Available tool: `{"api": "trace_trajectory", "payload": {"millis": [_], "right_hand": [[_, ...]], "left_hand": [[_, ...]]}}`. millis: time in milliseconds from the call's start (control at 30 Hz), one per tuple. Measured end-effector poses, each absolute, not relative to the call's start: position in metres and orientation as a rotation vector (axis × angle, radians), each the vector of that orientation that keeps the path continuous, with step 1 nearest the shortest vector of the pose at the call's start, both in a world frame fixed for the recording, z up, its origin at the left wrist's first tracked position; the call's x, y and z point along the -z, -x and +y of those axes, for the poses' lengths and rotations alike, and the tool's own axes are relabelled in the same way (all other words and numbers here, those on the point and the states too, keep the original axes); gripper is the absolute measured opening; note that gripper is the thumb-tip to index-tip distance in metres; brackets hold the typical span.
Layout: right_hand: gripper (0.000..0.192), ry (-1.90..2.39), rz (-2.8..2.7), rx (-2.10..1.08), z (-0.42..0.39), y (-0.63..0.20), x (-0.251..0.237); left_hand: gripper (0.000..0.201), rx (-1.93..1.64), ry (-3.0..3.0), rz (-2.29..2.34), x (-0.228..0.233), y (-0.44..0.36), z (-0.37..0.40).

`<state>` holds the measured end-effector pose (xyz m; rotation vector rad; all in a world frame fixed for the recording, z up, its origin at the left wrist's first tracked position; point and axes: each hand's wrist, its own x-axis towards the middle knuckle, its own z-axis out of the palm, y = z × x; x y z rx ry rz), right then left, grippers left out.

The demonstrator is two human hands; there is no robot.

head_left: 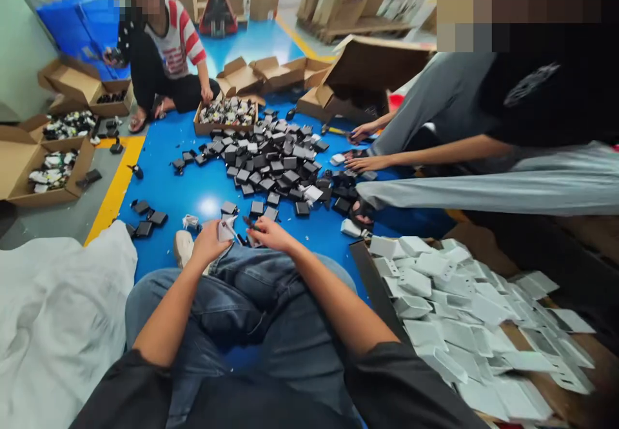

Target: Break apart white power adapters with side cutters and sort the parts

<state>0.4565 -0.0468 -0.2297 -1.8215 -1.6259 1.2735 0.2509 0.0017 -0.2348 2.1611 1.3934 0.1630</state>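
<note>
I sit on a blue floor (203, 190) with my knees up in jeans. My left hand (207, 242) grips a small white folded card piece (225, 229) above my knees. My right hand (269, 232) is closed on a small dark item beside it, the two hands almost touching. Just beyond my hands lies a wide heap of small black boxes (271, 158) on the floor.
A box of several white folded cards (464, 313) stands at my right. White cloth (53, 313) lies at my left. A seated person in a striped shirt (167, 48) faces me behind an open carton (225, 116). Another person's hands (362, 158) reach in from the right. Cartons (43, 171) line the left.
</note>
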Motion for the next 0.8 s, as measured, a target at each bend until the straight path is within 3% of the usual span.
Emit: {"api": "trace_trajectory", "payload": {"millis": [233,400,533,633,800], "right_hand": [[0.045,1.469,-1.67,-1.258,-0.053,-0.462,0.219],[0.023,1.313,-1.837,-1.212,-0.06,-0.46,0.213],[0.012,1.372,-2.011,-0.874,-0.062,-0.461,0.213],[0.018,1.517,-2.054,-0.693,-0.065,-0.462,0.215],[0.034,1.635,-1.993,-0.649,-0.066,-0.459,0.219]], "left_hand": [[0.057,-0.627,-2.021,1.265,0.229,-0.249,0.004],[0.057,-0.76,-2.026,1.259,0.227,-0.246,0.005],[0.056,-0.79,-2.141,1.264,0.229,-0.245,0.007],[0.056,-0.791,-2.236,1.255,0.231,-0.245,0.007],[0.054,-0.806,-2.348,1.207,0.231,-0.247,0.004]]}}
